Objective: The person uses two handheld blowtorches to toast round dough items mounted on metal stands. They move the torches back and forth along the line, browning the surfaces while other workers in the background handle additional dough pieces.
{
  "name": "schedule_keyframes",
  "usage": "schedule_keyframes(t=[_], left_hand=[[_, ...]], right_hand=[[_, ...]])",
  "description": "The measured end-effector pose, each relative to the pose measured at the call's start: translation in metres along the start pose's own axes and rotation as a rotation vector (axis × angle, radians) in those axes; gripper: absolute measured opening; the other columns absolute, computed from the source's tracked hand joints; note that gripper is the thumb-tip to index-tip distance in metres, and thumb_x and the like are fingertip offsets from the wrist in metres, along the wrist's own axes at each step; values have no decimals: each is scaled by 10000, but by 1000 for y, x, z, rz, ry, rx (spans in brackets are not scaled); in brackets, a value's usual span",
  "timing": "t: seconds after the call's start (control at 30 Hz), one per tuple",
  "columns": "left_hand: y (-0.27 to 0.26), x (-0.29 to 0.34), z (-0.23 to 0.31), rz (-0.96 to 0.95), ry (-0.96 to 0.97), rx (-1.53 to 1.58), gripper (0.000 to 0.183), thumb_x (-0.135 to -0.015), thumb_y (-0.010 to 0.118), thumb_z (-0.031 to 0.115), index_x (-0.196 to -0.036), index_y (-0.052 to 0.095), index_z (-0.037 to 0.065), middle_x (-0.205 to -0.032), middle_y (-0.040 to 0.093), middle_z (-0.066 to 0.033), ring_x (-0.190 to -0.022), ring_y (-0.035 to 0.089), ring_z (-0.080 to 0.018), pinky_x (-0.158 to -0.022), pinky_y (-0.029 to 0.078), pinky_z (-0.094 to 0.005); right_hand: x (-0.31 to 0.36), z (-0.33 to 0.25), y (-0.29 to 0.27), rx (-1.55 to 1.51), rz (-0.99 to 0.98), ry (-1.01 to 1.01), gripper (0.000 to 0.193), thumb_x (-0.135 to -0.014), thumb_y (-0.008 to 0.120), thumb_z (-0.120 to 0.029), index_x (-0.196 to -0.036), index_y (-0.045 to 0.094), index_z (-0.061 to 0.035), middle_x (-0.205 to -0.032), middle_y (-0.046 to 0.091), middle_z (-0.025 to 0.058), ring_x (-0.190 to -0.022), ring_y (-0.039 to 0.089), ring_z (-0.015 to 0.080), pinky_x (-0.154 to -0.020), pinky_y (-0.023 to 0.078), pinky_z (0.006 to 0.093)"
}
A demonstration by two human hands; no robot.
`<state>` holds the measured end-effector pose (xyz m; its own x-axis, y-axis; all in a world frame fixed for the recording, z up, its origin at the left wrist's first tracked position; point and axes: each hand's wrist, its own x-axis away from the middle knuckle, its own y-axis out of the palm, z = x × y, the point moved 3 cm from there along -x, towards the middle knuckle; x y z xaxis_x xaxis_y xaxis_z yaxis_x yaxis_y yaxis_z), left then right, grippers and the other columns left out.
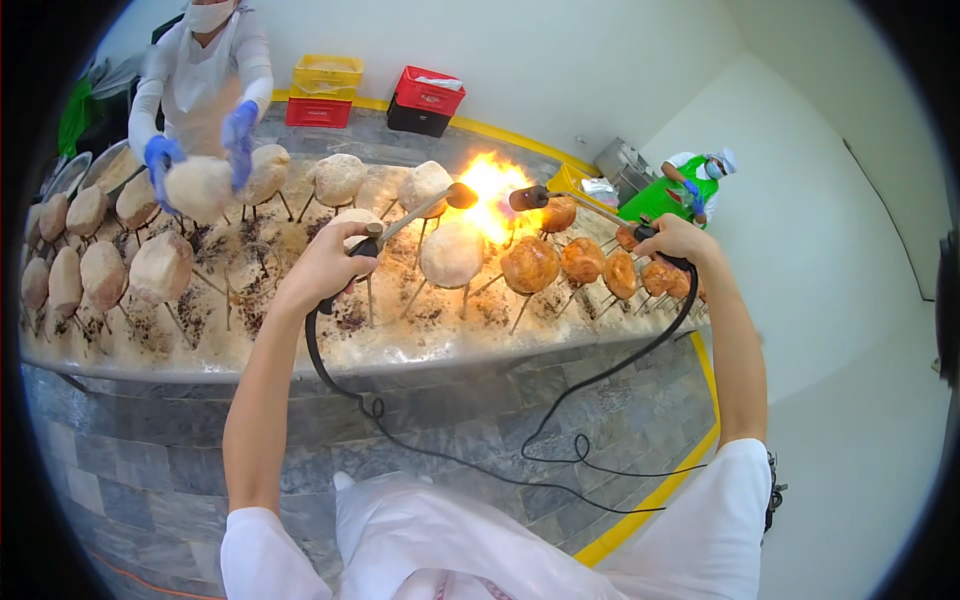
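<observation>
My left hand is closed around the handle of a gas torch, its metal tube pointing right. In my right hand is a second gas torch, pointing left. Bright orange flame fills the gap between the two nozzles. Just below the fire, a round white-coated piece, perhaps ham, sits on thin metal legs. Beside it to the right stands a browned, glossy piece, with several more browned ones behind. Pale, coated pieces stand on similar legs towards the left.
Black hoses hang from both torches and trail right. The long table is strewn with pale powder and dark crumbs. Across it, a co-worker's blue-gloved hands hold a blurred pale piece. Another person in a green apron stands far right. Stacked crates line the wall.
</observation>
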<state>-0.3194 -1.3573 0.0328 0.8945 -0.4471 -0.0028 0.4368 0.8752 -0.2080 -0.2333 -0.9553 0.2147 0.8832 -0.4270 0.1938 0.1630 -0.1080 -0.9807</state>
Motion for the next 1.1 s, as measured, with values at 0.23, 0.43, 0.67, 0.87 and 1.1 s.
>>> schedule_keyframes(t=[0.23, 0.43, 0.67, 0.87, 1.1], left_hand=[[9, 33, 2, 70, 5, 28, 504, -758, 611, 22, -1234, 457, -38, -647, 546, -32, -449, 475, -83, -402, 362, -241], [37, 86, 15, 220, -67, 93, 497, -765, 612, 6, -1233, 455, -45, -694, 551, -38, -444, 474, -82, -384, 360, -234], [90, 176, 1, 422, -156, 228, 535, -771, 613, 1, -1269, 421, -27, -732, 579, -38, -441, 471, -70, -357, 350, -217], [162, 241, -9, 626, -154, 376, 556, -760, 612, -13, -1279, 414, -8, -810, 626, -76, -441, 481, -72, -350, 350, -205], [227, 281, 7, 744, -181, 367, 564, -725, 629, -28, -1254, 435, -3, -787, 623, -71, -444, 493, -74, -362, 358, -199]], right_hand=[[-35, -8, -7, 23, 0, -50, 317, -647, 735, -266, -613, 598, 18, -533, 572, 80, -431, 535, 159, -426, 416, 302], [-55, 18, -5, 145, 64, -43, 340, -643, 739, -293, -622, 609, 20, -543, 571, 67, -478, 553, 167, -485, 437, 310], [-16, 122, 5, -36, 22, -134, 330, -661, 747, -282, -603, 577, -5, -545, 553, 34, -444, 519, 118, -424, 389, 270], [5, 188, 34, -266, -30, -181, 255, -695, 719, -214, -683, 559, -15, -526, 526, 16, -401, 501, 98, -371, 366, 244], [-39, 210, 65, -297, -26, -268, 264, -686, 720, -217, -684, 558, -8, -523, 535, 43, -407, 510, 117, -381, 384, 270]])
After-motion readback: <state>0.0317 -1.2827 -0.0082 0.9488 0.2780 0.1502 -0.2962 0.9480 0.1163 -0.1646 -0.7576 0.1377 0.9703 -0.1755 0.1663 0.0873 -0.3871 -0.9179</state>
